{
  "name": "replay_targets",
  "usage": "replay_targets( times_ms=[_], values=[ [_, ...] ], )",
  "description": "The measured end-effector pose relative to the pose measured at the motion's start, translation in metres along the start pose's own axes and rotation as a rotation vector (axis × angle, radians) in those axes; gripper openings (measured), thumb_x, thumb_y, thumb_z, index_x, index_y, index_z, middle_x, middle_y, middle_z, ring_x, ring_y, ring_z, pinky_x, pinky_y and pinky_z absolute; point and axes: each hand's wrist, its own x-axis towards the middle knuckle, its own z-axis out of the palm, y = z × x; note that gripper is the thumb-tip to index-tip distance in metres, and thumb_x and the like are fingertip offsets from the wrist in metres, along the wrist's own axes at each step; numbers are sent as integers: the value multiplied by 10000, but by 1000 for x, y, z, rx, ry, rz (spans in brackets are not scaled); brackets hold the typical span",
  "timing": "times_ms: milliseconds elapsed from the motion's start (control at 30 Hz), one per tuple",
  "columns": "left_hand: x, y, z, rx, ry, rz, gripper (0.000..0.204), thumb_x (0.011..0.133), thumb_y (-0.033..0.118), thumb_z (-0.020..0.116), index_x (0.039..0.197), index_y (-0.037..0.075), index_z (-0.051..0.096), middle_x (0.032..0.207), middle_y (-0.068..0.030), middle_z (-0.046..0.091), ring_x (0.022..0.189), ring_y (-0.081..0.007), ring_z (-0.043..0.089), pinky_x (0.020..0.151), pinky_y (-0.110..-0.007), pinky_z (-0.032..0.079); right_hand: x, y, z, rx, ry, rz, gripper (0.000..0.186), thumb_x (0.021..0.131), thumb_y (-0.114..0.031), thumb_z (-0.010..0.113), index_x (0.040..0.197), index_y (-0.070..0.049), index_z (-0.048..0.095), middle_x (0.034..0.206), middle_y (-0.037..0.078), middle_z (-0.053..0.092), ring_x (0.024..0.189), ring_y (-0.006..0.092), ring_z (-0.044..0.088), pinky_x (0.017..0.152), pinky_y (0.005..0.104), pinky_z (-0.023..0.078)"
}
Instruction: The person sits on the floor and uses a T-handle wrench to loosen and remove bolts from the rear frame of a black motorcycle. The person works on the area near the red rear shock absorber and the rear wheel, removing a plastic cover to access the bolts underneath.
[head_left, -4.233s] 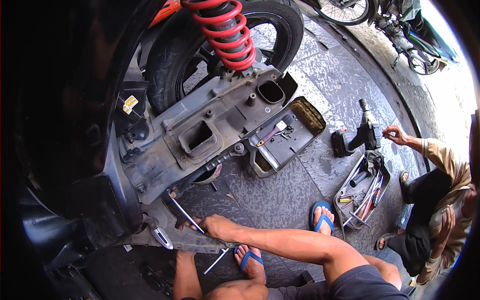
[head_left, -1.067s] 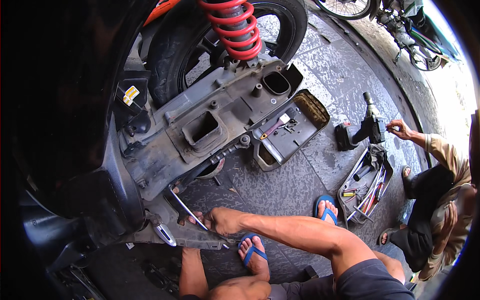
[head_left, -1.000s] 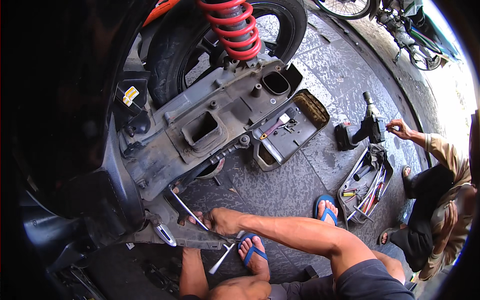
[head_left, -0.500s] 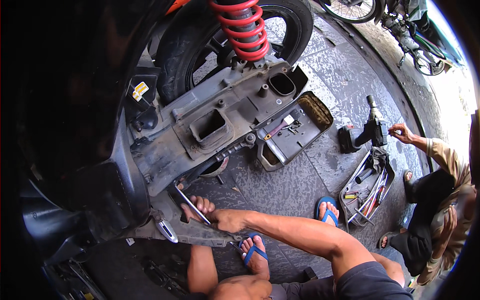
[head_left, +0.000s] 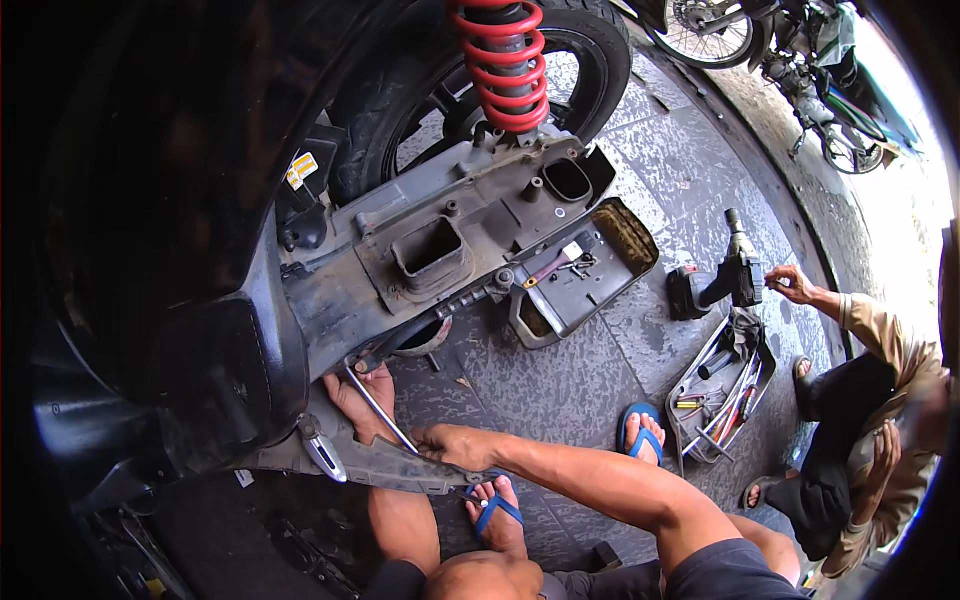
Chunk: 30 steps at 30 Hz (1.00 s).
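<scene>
My right hand [head_left: 458, 447] is closed round the lower end of a long silvery metal rod [head_left: 383, 412], which looks like a tool handle. The rod slants up and left to the underside of a scooter's grimy engine casing [head_left: 345, 320]. My left hand [head_left: 362, 402] is behind the rod near its upper end, close under the casing; its fingertips are partly hidden, so their grip does not show. A dusty grey plastic panel [head_left: 380, 470] crosses over my left forearm [head_left: 405, 525]. A silver footpeg-like lever [head_left: 323, 452] sticks out beside the panel.
Beyond the casing stand a red coil spring [head_left: 508, 70] and the wheel [head_left: 605, 65]. A black cover tray [head_left: 560, 310] holds a brush [head_left: 552, 268] and small bolts. To the right lie a cordless impact wrench [head_left: 738, 270] and a tool tray [head_left: 722, 400], near another person's hand [head_left: 792, 284].
My left hand has moved up and left along the rod, from near my right hand to the casing. My right hand stays on the rod's lower end. The view has shifted slightly.
</scene>
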Motion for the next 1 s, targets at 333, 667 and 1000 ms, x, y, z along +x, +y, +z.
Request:
replay_targets(
  times_ms=[333, 667, 1000],
  values=[
    [26, 0, -34, 392, 161, 213, 242, 891, 141, 596, 1095, 10, 608, 1097, -128, 675, 942, -192, 665, 828, -317, 569, -71, 7, 36, -17, 111, 150, 236, 910, -131, 538, 1078, 23, 478, 771, 200, 638, 714, 340, 668, 653, 442, 509],
    [25, 1, 0, -45, -54, -7, 314, 922, 167, 532, 1166, -21, 591, 1162, -156, 647, 978, -262, 659, 718, -310, 598, -202, 0, -13, -388, 38, 536, 247, 926, -192, 510, 1053, 20, 513, 762, 193, 637, 739, 377, 649, 671, 452, 490],
    [28, 1, -7, -103, -298, -73, 233, 904, 76, 500, 1083, -28, 608, 1052, -150, 670, 857, -222, 673, 739, -348, 596, -243, -5, -12, -645, 157, 737, 274, 928, -321, 506, 1036, -88, 600, 785, 249, 621, 791, 405, 643, 795, 473, 448]
  ],
)
